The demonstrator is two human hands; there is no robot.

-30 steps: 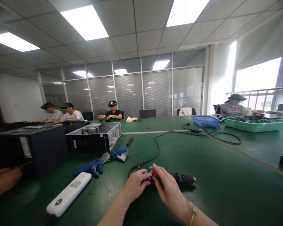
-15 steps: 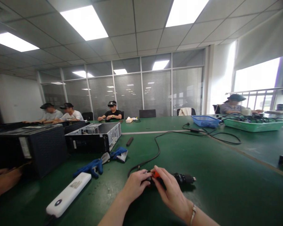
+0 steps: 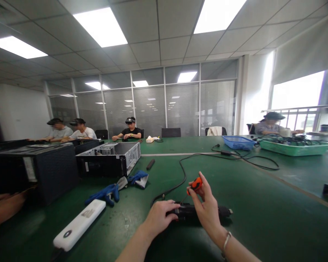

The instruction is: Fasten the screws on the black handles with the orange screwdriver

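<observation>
In the head view a black corded electric screwdriver (image 3: pixel 190 210) lies on the green table, its metal tip pointing right. My left hand (image 3: pixel 160 215) is closed around its cable end, thumb and fingers gripping the body. My right hand (image 3: pixel 207 209) is raised over the middle of it, pinching the orange-and-black handle of a small screwdriver (image 3: pixel 195 185). The thin shaft slants down-left to the black tool near my left fingertips. Whether its tip sits in a screw is too small to tell.
Left of my hands lie a white power strip (image 3: pixel 80 223) and blue-grey gloves (image 3: pixel 106 194). Behind are an open computer case (image 3: pixel 104 165) and a darker one (image 3: pixel 54 174), with another person's hands (image 3: pixel 5 209) beside it. A cable (image 3: pixel 184 171) runs toward blue (image 3: pixel 239 142) and green baskets (image 3: pixel 293 147).
My right hand has lifted and turned upward with the small screwdriver, showing its handle and shaft. My left hand stays on the black tool, which has shifted slightly right.
</observation>
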